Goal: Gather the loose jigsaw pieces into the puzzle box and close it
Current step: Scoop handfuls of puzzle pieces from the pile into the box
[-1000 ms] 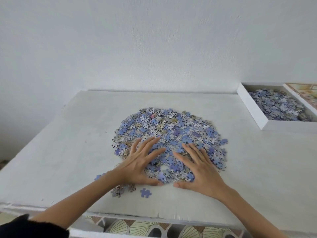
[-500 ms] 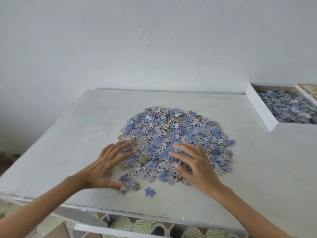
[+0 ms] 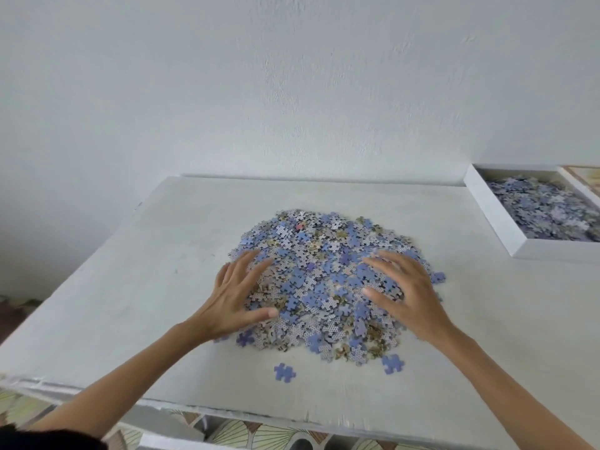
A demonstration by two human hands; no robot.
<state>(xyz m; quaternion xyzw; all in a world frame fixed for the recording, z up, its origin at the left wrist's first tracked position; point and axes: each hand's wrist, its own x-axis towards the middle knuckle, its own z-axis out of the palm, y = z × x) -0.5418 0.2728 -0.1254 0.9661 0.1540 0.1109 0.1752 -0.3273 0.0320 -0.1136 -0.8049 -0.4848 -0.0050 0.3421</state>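
Note:
A heap of blue, grey and tan jigsaw pieces (image 3: 321, 264) lies in the middle of the white table (image 3: 130, 287). My left hand (image 3: 237, 297) rests flat on the heap's left edge, fingers spread. On the right side of the heap my right hand (image 3: 406, 293) lies with straight spread fingers. Two stray blue pieces sit in front of the heap, one (image 3: 284, 372) toward the left and another (image 3: 393, 363) toward the right. The white puzzle box (image 3: 493, 219) stands open at the far right, holding many pieces.
A picture-printed lid edge (image 3: 584, 175) shows beyond the box at the frame's right border. The table's front edge (image 3: 227, 414) runs close under my forearms, with a patterned floor below. A bare white wall stands behind the table.
Both hands have moved apart to the heap's two sides; the left swung out to the left, then came back onto the heap's edge. The heap looks more bunched. A second stray piece lies in front.

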